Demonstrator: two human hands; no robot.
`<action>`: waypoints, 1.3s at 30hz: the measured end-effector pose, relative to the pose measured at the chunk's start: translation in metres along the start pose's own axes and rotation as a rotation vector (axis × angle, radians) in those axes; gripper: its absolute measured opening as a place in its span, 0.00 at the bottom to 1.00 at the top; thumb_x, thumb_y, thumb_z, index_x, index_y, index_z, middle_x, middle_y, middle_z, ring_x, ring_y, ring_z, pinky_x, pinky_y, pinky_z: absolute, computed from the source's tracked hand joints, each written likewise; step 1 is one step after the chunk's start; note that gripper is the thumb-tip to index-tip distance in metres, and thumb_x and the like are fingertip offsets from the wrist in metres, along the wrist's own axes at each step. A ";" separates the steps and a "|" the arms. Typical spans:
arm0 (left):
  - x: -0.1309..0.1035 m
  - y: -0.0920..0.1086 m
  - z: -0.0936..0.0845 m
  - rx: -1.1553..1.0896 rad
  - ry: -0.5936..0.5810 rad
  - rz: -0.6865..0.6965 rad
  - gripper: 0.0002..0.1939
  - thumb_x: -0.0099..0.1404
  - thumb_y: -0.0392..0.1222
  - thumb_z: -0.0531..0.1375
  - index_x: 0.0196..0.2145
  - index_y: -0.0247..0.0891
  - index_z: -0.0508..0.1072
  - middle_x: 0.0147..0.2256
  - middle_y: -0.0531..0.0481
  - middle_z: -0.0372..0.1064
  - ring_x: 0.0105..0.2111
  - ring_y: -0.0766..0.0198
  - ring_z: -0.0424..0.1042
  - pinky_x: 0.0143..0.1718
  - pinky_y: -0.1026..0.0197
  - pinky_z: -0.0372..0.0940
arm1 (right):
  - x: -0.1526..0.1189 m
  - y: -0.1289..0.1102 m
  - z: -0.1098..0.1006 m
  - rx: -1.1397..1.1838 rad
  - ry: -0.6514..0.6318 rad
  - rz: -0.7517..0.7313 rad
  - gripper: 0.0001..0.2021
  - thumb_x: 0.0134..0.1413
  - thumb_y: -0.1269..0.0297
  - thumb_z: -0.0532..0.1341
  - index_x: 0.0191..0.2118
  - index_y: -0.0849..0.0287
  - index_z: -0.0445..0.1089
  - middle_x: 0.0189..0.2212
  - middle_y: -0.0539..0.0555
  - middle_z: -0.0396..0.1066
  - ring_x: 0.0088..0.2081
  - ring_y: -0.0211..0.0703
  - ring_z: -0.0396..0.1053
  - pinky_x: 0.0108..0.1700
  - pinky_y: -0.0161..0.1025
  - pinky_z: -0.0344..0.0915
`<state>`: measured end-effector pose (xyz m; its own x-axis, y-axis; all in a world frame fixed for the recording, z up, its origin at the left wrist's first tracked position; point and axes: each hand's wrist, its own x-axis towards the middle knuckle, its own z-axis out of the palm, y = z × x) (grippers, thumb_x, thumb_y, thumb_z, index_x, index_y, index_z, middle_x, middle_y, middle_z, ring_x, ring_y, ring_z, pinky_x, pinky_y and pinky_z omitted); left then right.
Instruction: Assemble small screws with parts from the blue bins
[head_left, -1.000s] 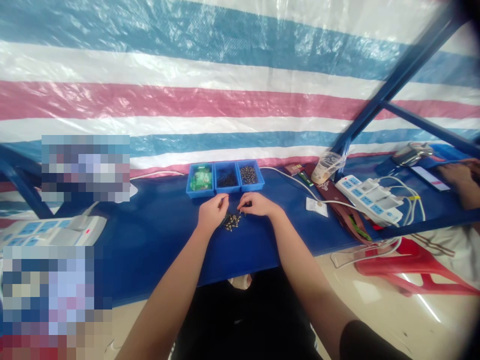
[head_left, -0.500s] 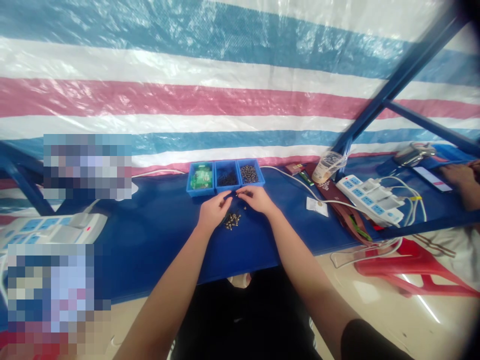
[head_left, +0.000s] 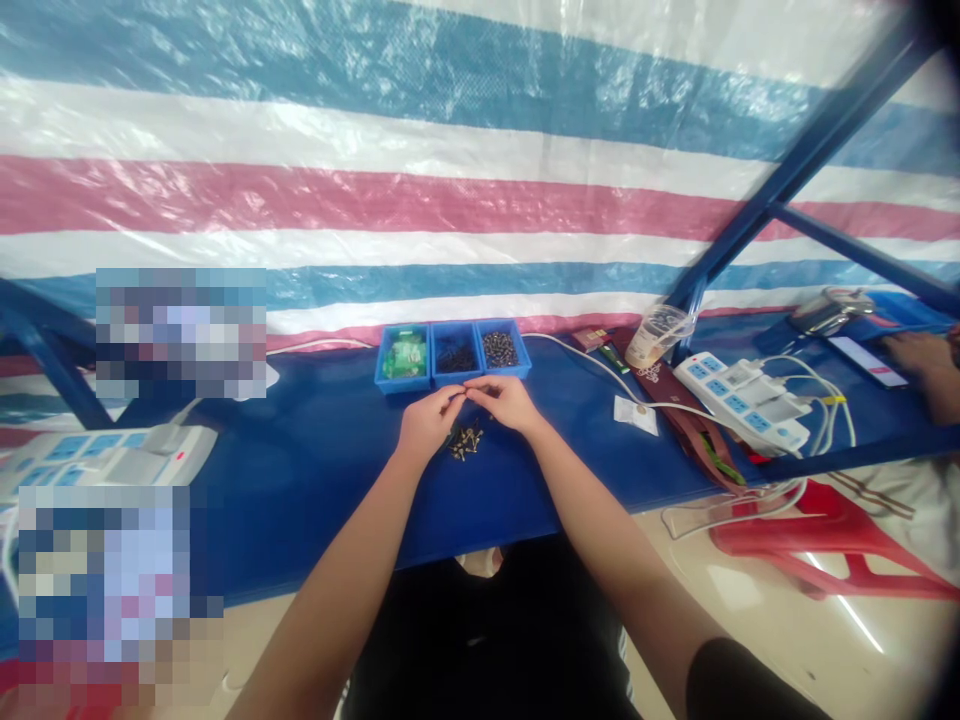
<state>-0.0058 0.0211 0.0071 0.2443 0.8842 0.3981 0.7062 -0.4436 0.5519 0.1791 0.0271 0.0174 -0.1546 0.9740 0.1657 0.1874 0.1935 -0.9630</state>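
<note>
My left hand (head_left: 426, 424) and my right hand (head_left: 507, 402) meet fingertip to fingertip above the blue table. Both are closed in a pinch; whatever lies between the fingertips is too small and hidden to name. Just below them is a loose pile of small brass-coloured and dark screw-like pieces (head_left: 466, 441). Right behind my fingers stand three joined blue bins: the left bin (head_left: 403, 384) with green packets, the middle bin (head_left: 454, 379) with thin black pieces, and the right bin (head_left: 519, 372) with small round metallic pieces.
To the right are a small white packet (head_left: 635, 415), a plastic cup (head_left: 651, 340), a brown strap-like bag (head_left: 679, 415) and a power strip (head_left: 739, 400) with cables. Another person's hand (head_left: 926, 355) rests near a phone (head_left: 868, 361). A second power strip (head_left: 97, 455) lies left.
My right hand has shifted slightly left, so its fingertips now touch those of my left hand. A small piece that lay below my right fingers is no longer visible.
</note>
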 end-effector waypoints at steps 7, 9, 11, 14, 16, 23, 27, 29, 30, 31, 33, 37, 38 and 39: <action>0.000 -0.004 0.002 0.007 0.038 0.058 0.16 0.71 0.48 0.51 0.46 0.43 0.76 0.44 0.50 0.77 0.42 0.62 0.76 0.44 0.64 0.66 | 0.002 0.005 0.005 0.108 -0.026 -0.014 0.17 0.49 0.54 0.67 0.42 0.59 0.76 0.32 0.54 0.77 0.29 0.39 0.72 0.34 0.37 0.69; 0.000 -0.004 0.001 0.002 0.033 0.057 0.16 0.71 0.48 0.51 0.46 0.42 0.76 0.45 0.49 0.76 0.42 0.62 0.76 0.44 0.64 0.66 | 0.003 0.008 0.006 0.122 -0.031 -0.031 0.17 0.49 0.54 0.67 0.42 0.59 0.76 0.34 0.54 0.77 0.31 0.39 0.73 0.37 0.38 0.70; 0.000 -0.002 0.001 0.004 0.030 0.038 0.16 0.71 0.48 0.51 0.45 0.42 0.76 0.43 0.49 0.77 0.40 0.62 0.76 0.42 0.65 0.66 | 0.003 0.009 0.006 0.122 -0.018 -0.031 0.17 0.49 0.55 0.67 0.42 0.60 0.76 0.34 0.55 0.78 0.32 0.40 0.74 0.38 0.38 0.70; 0.000 0.000 -0.001 0.016 0.029 0.005 0.16 0.71 0.49 0.52 0.44 0.42 0.76 0.39 0.50 0.78 0.36 0.64 0.76 0.38 0.67 0.65 | 0.002 0.007 0.006 0.093 0.021 -0.019 0.16 0.49 0.55 0.67 0.41 0.60 0.77 0.34 0.55 0.78 0.32 0.41 0.73 0.36 0.38 0.70; 0.000 0.001 -0.001 0.020 0.027 0.003 0.15 0.71 0.49 0.52 0.44 0.42 0.76 0.38 0.51 0.78 0.35 0.65 0.76 0.36 0.68 0.65 | 0.002 0.007 0.007 0.083 0.028 -0.024 0.16 0.49 0.55 0.67 0.41 0.60 0.77 0.34 0.55 0.78 0.31 0.41 0.73 0.36 0.38 0.70; 0.000 0.001 -0.001 0.010 0.034 0.005 0.15 0.70 0.49 0.53 0.45 0.42 0.76 0.36 0.52 0.78 0.34 0.66 0.76 0.35 0.69 0.64 | 0.002 0.008 0.007 0.054 0.056 -0.049 0.16 0.49 0.55 0.67 0.41 0.60 0.77 0.34 0.55 0.78 0.30 0.40 0.73 0.34 0.37 0.70; 0.000 -0.002 0.001 0.008 0.053 -0.012 0.16 0.70 0.50 0.54 0.48 0.42 0.75 0.37 0.52 0.78 0.33 0.67 0.76 0.35 0.69 0.65 | 0.002 0.006 0.007 0.049 0.081 -0.027 0.17 0.49 0.53 0.67 0.41 0.59 0.77 0.33 0.55 0.77 0.29 0.40 0.72 0.29 0.35 0.69; 0.000 -0.003 0.001 0.008 0.060 0.003 0.15 0.70 0.50 0.54 0.46 0.43 0.76 0.38 0.52 0.78 0.34 0.66 0.76 0.36 0.69 0.65 | 0.002 0.005 0.006 0.055 0.079 -0.028 0.17 0.49 0.53 0.67 0.41 0.59 0.77 0.33 0.55 0.77 0.29 0.40 0.72 0.28 0.35 0.69; 0.000 -0.003 0.002 0.008 0.065 0.012 0.15 0.70 0.49 0.54 0.46 0.43 0.76 0.39 0.52 0.78 0.35 0.66 0.76 0.37 0.68 0.65 | 0.002 0.005 0.007 0.056 0.072 -0.030 0.17 0.49 0.53 0.67 0.41 0.59 0.77 0.33 0.55 0.77 0.29 0.40 0.72 0.28 0.35 0.69; 0.000 -0.004 0.002 0.006 0.071 0.018 0.15 0.70 0.49 0.54 0.46 0.43 0.76 0.40 0.51 0.78 0.35 0.66 0.76 0.38 0.68 0.66 | 0.002 0.006 0.007 0.057 0.066 -0.032 0.17 0.49 0.53 0.67 0.41 0.59 0.77 0.34 0.55 0.77 0.29 0.40 0.72 0.28 0.35 0.69; 0.001 -0.004 0.002 0.003 0.087 0.021 0.15 0.70 0.49 0.54 0.46 0.43 0.76 0.40 0.51 0.78 0.35 0.66 0.76 0.39 0.68 0.66 | 0.002 0.007 0.007 0.057 0.059 -0.040 0.16 0.49 0.54 0.67 0.41 0.59 0.77 0.34 0.55 0.78 0.30 0.40 0.73 0.30 0.36 0.69; 0.001 -0.004 0.002 0.003 0.103 0.032 0.15 0.70 0.49 0.54 0.46 0.42 0.77 0.40 0.51 0.78 0.35 0.65 0.77 0.40 0.67 0.66 | 0.002 0.007 0.007 0.055 0.050 -0.053 0.15 0.50 0.56 0.66 0.41 0.60 0.77 0.34 0.55 0.78 0.31 0.40 0.73 0.33 0.36 0.69; 0.001 -0.004 0.002 0.001 0.101 0.039 0.15 0.70 0.49 0.53 0.45 0.42 0.77 0.40 0.51 0.78 0.35 0.65 0.76 0.40 0.67 0.66 | 0.002 0.006 0.007 0.054 0.047 -0.049 0.15 0.50 0.56 0.66 0.41 0.60 0.77 0.34 0.55 0.78 0.30 0.40 0.73 0.32 0.36 0.69; 0.001 -0.004 0.002 -0.001 0.098 0.043 0.15 0.70 0.48 0.53 0.45 0.42 0.77 0.41 0.51 0.78 0.35 0.65 0.76 0.40 0.67 0.66 | 0.002 0.005 0.008 0.055 0.046 -0.046 0.15 0.51 0.56 0.66 0.41 0.60 0.77 0.33 0.55 0.78 0.30 0.39 0.73 0.32 0.36 0.69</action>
<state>-0.0072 0.0242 0.0037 0.2085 0.8456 0.4915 0.6958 -0.4814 0.5330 0.1723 0.0288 0.0114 -0.1169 0.9689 0.2180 0.1273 0.2323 -0.9643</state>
